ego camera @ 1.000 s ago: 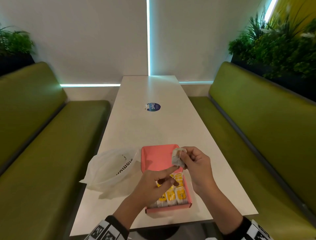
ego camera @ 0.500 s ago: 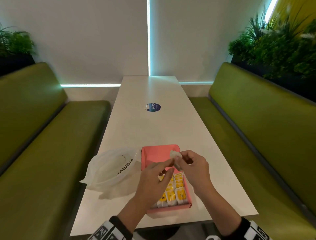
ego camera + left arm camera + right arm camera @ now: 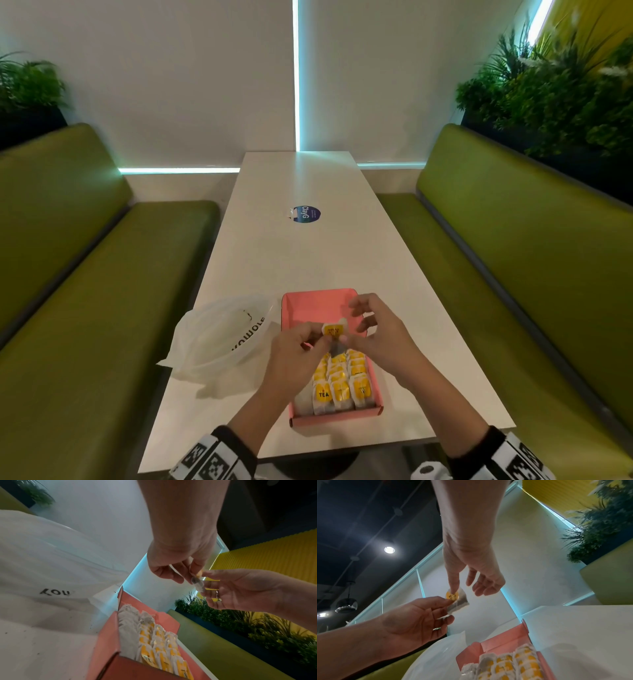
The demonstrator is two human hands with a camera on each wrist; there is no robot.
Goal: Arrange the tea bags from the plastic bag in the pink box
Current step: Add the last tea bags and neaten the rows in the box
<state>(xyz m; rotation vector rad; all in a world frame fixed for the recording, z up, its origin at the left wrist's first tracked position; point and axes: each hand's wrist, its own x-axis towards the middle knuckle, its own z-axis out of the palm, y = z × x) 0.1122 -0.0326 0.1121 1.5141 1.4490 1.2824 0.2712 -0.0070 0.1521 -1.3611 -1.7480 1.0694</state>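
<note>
A pink box (image 3: 318, 295) lies open on the white table near me, its near half packed with rows of yellow-tagged tea bags (image 3: 342, 383). Above the box my left hand (image 3: 323, 342) pinches one tea bag (image 3: 334, 331) by its top, with the yellow tag facing up. My right hand (image 3: 353, 323) has its fingers spread, and only one fingertip rests on that tag (image 3: 452, 595). The white plastic bag (image 3: 219, 335) lies crumpled to the left of the box. In the left wrist view the held tea bag (image 3: 197, 583) hangs between both hands above the box (image 3: 106, 655).
A round blue sticker (image 3: 306, 214) is stuck mid-table. Green benches (image 3: 513, 274) run along both sides, with plants behind them. The table's near edge (image 3: 342, 448) runs just in front of the box.
The tea bag passed from my right hand's grip into my left hand's pinch and came lower over the box. My right fingers spread off it.
</note>
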